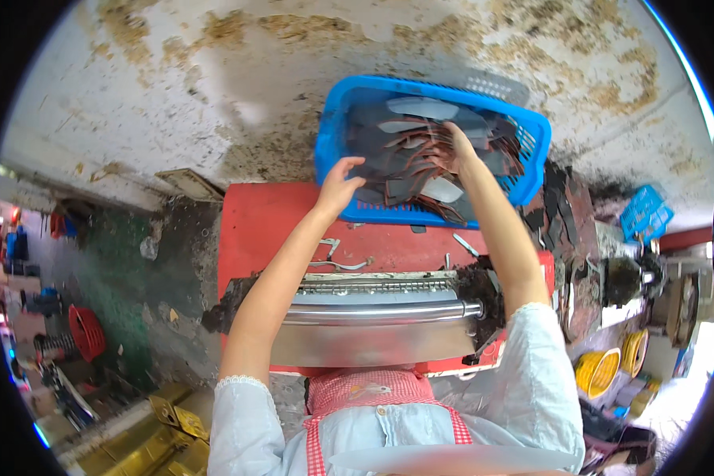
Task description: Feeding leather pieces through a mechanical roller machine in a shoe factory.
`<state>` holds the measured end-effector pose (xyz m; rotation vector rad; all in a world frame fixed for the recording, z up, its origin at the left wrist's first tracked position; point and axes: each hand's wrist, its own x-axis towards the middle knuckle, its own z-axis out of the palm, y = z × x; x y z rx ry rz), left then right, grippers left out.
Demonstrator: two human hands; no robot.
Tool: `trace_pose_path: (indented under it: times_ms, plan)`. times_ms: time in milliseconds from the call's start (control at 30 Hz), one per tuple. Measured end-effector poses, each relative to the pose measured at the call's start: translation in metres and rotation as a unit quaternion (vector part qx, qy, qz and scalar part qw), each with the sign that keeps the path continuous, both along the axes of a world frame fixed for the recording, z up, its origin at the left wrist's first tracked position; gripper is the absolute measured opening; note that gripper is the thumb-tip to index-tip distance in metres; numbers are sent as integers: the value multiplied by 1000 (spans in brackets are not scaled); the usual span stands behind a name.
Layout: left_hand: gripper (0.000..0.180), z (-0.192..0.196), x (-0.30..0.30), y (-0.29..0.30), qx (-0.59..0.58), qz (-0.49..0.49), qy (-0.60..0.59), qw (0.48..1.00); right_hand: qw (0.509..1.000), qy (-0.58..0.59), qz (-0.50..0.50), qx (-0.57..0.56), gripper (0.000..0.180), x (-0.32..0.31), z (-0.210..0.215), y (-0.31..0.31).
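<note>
At upper centre, dark pieces (422,159) fan leftward from our right hand (459,151), whose grip we cannot tell, toward our wide-parted left hand (340,186).

Basket (323,155) at 1 o'clock: blue
Flat pieces (407,187): grey, reddish-brown edges
Table (263,213): red
Apron (369,390) at 6 o'clock: red-and-white checks

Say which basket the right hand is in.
The large blue basket, with the right hand among its dark flat pieces; the red basket and yellow baskets sit apart, left and right.
</note>
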<state>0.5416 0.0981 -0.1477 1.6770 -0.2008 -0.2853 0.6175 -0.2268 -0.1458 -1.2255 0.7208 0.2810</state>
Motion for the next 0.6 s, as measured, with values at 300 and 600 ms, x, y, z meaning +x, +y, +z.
trace_pose_path:
  times_ms: [300, 600]
  plan:
    - [30, 18, -15, 59, -26, -15, 223, 974, 975, -199, -4, -102, 48, -253, 122, -259]
    - [17, 91, -108, 88, 94, -26, 227, 969, 724, 292, 49, -623, 120, -530, -81, -340]
